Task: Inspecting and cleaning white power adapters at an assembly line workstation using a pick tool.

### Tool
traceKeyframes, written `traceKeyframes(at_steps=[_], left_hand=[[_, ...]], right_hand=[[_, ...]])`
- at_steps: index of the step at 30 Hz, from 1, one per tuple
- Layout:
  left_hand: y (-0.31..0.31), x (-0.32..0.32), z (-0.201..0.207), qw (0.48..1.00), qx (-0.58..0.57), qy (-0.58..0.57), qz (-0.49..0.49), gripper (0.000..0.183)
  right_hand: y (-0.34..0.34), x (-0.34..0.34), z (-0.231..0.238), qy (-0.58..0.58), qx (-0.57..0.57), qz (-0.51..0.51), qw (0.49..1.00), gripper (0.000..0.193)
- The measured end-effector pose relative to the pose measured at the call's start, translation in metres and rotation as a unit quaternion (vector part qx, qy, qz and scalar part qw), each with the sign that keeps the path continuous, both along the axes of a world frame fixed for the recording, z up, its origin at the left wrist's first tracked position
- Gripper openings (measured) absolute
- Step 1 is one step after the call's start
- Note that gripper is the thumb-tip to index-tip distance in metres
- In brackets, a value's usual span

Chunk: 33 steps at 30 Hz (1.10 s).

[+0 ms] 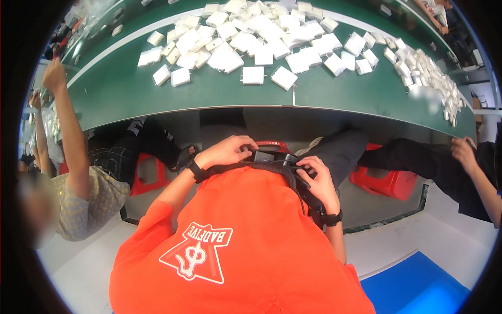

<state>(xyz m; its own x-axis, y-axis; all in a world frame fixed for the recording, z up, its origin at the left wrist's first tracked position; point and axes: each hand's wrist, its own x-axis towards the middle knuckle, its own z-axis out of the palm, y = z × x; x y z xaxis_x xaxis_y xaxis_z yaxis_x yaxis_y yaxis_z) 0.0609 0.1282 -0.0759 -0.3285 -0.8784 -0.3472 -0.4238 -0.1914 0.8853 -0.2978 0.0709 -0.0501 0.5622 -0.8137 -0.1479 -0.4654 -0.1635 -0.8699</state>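
Around my waist, over the orange shirt [251,230], runs a black belt [235,168] with a dark boxy device [264,156] at its front. My left hand [228,150] is closed at the belt's left part, fingers curled over its upper edge beside the device. On the other side my right hand [319,180] grips the belt with bent fingers; a black strap or cable passes under it. The fingertips of both hands are partly hidden. Each wrist wears a black band. Beyond my hands, white plastic blocks like charger housings [253,75] lie heaped on the green table [209,94].
A second heap of white blocks [426,73] spreads along the table's right end. Seated people are close on both sides, with a raised arm [73,125] at left and a hand [464,152] at right. Red stools [384,180] stand under the table edge. A blue panel [413,285] lies behind me.
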Motion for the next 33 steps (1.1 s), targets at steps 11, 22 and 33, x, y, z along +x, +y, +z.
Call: traceKeyframes(at_steps=[11, 22, 33], left_hand=[[-0.031, -0.003, 0.017, 0.994, -0.101, 0.034, -0.011, 0.022], [-0.039, -0.048, 0.178, 0.965, -0.177, 0.164, -0.103, 0.019], [-0.039, -0.008, 0.199, 0.967, -0.214, 0.106, -0.091, 0.018]], right_hand=[[-0.041, -0.017, 0.014, -0.046, 0.071, -0.035, 0.996, 0.015], [-0.071, 0.045, 0.172, -0.281, -0.018, 0.043, 0.958, 0.012], [-0.090, 0.052, 0.203, -0.141, -0.088, 0.136, 0.977, 0.013]])
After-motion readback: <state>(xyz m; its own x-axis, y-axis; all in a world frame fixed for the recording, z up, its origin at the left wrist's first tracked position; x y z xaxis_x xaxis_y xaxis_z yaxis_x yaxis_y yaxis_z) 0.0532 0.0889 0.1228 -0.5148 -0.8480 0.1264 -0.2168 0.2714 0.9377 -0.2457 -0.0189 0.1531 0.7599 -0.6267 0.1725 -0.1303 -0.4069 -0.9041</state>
